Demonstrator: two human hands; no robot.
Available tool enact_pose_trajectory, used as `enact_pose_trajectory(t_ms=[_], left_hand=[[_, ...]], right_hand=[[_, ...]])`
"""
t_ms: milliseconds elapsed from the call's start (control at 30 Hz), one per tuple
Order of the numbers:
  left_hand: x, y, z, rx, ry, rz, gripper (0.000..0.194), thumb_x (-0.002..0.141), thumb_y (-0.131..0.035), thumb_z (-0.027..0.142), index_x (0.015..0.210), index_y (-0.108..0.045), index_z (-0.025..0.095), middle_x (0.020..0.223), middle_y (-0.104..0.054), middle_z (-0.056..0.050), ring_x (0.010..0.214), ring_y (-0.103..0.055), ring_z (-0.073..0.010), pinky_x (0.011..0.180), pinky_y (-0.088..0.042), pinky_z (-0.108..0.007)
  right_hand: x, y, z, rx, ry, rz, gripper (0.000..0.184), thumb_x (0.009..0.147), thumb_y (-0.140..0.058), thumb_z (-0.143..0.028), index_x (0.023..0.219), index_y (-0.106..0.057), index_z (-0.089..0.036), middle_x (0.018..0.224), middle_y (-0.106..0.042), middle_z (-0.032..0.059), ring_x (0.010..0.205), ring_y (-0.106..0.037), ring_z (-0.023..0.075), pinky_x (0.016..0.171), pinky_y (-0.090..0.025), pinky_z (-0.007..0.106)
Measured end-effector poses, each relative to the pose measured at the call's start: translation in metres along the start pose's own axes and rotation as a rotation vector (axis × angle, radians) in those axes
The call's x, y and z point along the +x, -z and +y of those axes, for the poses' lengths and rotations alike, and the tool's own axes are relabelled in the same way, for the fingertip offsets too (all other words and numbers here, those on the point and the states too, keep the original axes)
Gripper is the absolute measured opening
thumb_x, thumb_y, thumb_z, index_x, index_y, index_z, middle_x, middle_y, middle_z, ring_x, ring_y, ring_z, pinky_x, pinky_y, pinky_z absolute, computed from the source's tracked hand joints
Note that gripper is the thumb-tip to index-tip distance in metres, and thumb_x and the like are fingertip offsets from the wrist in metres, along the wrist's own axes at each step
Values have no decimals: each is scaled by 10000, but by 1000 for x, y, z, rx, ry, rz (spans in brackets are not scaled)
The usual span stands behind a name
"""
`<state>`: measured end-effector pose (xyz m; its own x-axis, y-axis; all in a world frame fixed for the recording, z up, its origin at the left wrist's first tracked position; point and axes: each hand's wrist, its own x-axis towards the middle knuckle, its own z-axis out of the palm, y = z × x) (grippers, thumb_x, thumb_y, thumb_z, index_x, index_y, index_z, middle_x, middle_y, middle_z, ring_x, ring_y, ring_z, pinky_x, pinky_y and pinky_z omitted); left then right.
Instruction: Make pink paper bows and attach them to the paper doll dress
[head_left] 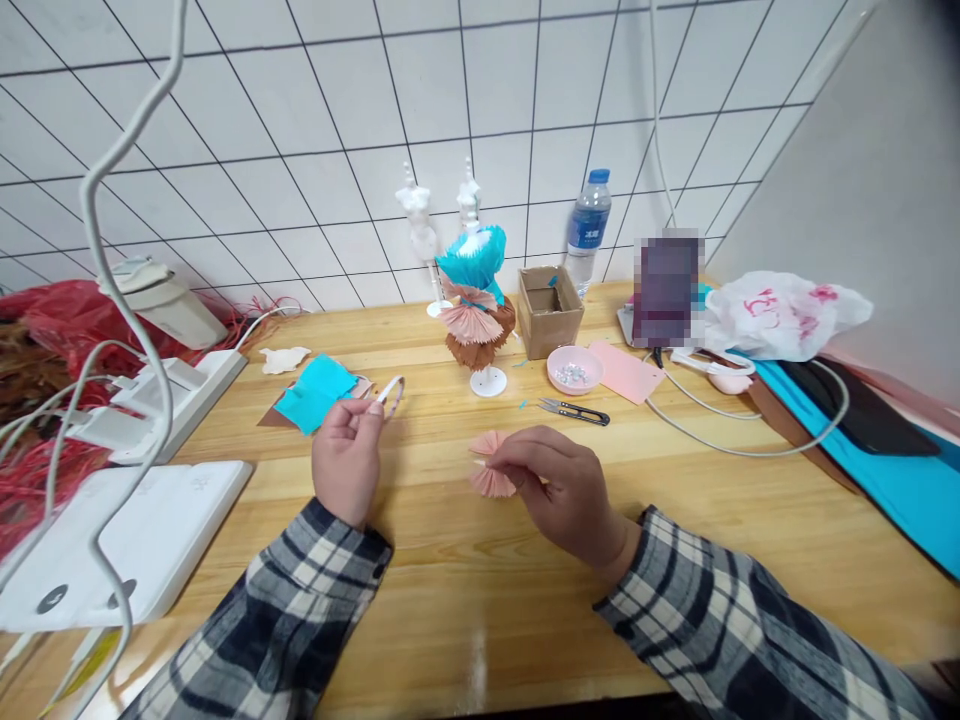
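Observation:
My left hand (346, 455) pinches a narrow white ring that looks like a thin roll of tape (393, 392), beside a stack of blue crepe paper (315, 392). Between the closed fingertips of my right hand (559, 485) is a pink pleated paper fan (493, 482), gathered at its middle and spread to both sides just above the table. Behind both hands stands a small white dress form (489, 381) dressed in ruffled blue, pink and brown paper. Thread snips (576, 411) lie beyond my right hand, near a pink bowl (575, 385) of small shiny pieces.
Two bare white mannequin forms (422, 235) stand by the tiled wall. A cardboard box (551, 325), a water bottle (589, 225) and a pink card (626, 371) are at the back. White power strips (180, 410) and hanging cables (97, 225) crowd the left; a plastic bag (787, 312) lies right.

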<state>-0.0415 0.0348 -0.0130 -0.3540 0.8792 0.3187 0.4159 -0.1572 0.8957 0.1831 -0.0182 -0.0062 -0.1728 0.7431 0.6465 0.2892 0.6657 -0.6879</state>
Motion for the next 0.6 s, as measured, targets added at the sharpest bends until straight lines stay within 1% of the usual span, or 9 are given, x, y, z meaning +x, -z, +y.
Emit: enact_pose_trajectory(t_ms=[67, 167, 267, 300, 367, 433, 467, 533, 600], left_hand=[[15, 6, -9, 206, -106, -65, 253, 821, -557, 421, 880, -614, 182, 766, -643, -9, 668, -556, -149, 627, -419, -247], [24, 8, -20, 478, -260, -286, 279, 855, -517, 417, 940, -653, 188, 880, -689, -52, 768, -592, -191, 695, -437, -282], [23, 4, -26, 619, -352, -474, 309, 876, -482, 399, 1000, -641, 165, 919, -684, -95, 840, -598, -234, 768, -447, -335], [21, 3, -26, 664, -370, -471, 330, 869, -496, 403, 1035, -629, 152, 936, -671, -110, 875, -591, -252, 802, -443, -364], [17, 1, -21, 729, -401, -383, 393, 848, -534, 424, 1109, -601, 138, 1011, -635, -139, 987, -552, -296, 881, -413, -435], [10, 0, -11, 679, -430, -300, 410, 852, -537, 439, 1135, -594, 149, 1091, -596, -151, 1089, -498, -317, 947, -369, -478], [4, -1, -4, 594, -448, -320, 376, 877, -504, 431, 1116, -606, 159, 1094, -591, -141, 1099, -495, -302, 966, -360, -470], [-11, -4, 11, 331, -426, -509, 345, 930, -408, 411, 1014, -651, 181, 1022, -612, -104, 1030, -539, -245, 950, -395, -410], [-27, -10, 24, 121, -330, -695, 419, 954, -331, 422, 941, -672, 179, 950, -630, -93, 947, -573, -219, 882, -444, -370]], right_hand=[[2, 1, 6, 36, -140, 0, 142, 889, -541, -181, 892, -680, -210, 859, -688, 36, 813, -625, 154, 701, -511, 272], [5, 1, 18, 172, -402, 7, 132, 869, -561, -252, 871, -678, -190, 807, -663, 33, 677, -585, 137, 567, -471, 248], [6, 0, 27, 400, -648, -31, 163, 846, -578, -330, 883, -644, -185, 623, -557, -28, 449, -416, 84, 406, -351, 212], [6, 0, 28, 455, -693, -49, 172, 832, -595, -348, 875, -632, -185, 583, -516, -46, 418, -366, 73, 379, -308, 203], [6, -1, 29, 513, -726, -80, 182, 795, -636, -357, 831, -612, -180, 558, -481, -61, 411, -340, 62, 370, -267, 192], [7, -2, 27, 545, -738, -107, 189, 770, -656, -352, 794, -598, -174, 568, -490, -61, 417, -345, 54, 374, -250, 189], [7, -3, 26, 564, -750, -126, 193, 763, -659, -352, 786, -595, -171, 566, -489, -64, 415, -342, 51, 375, -243, 189], [9, -4, 25, 594, -780, -165, 204, 752, -661, -358, 775, -588, -168, 546, -477, -73, 409, -330, 48, 382, -238, 190], [10, -5, 25, 602, -800, -191, 217, 744, -661, -369, 762, -581, -168, 524, -461, -80, 412, -333, 51, 395, -247, 193]])
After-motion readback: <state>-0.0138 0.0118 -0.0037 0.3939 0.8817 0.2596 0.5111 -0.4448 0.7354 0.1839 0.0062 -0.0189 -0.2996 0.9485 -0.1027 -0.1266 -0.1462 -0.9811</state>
